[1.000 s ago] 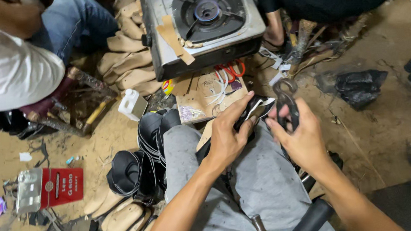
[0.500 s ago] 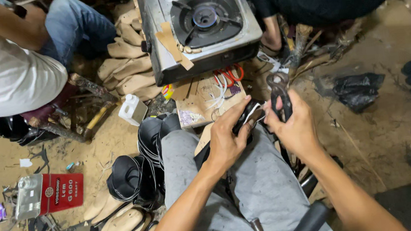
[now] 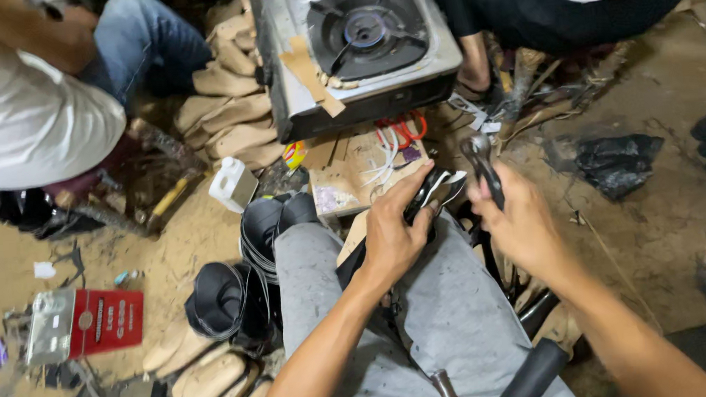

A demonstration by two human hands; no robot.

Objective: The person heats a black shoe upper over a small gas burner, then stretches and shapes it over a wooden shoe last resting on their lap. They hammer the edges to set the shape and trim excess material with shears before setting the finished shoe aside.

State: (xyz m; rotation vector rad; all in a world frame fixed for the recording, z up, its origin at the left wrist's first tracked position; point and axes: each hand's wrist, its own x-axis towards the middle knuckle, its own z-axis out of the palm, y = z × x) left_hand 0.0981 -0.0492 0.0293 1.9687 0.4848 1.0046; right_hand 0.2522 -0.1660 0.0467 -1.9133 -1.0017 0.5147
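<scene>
Comparing with a second ago, I see my left hand (image 3: 394, 233) still clamped on the black shoe upper (image 3: 434, 196) over my knee, while my right hand (image 3: 521, 222), fist closed round the lasting pincers (image 3: 483, 166), has lifted them clear.

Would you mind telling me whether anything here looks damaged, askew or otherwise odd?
Yes: the gas stove stands on the cluttered floor, with strips of brown tape patched along its left edge, so it looks worn and makeshift. Scraps litter the ground. The left hand grips a black shoe upper; the right hand holds pincers.
</scene>
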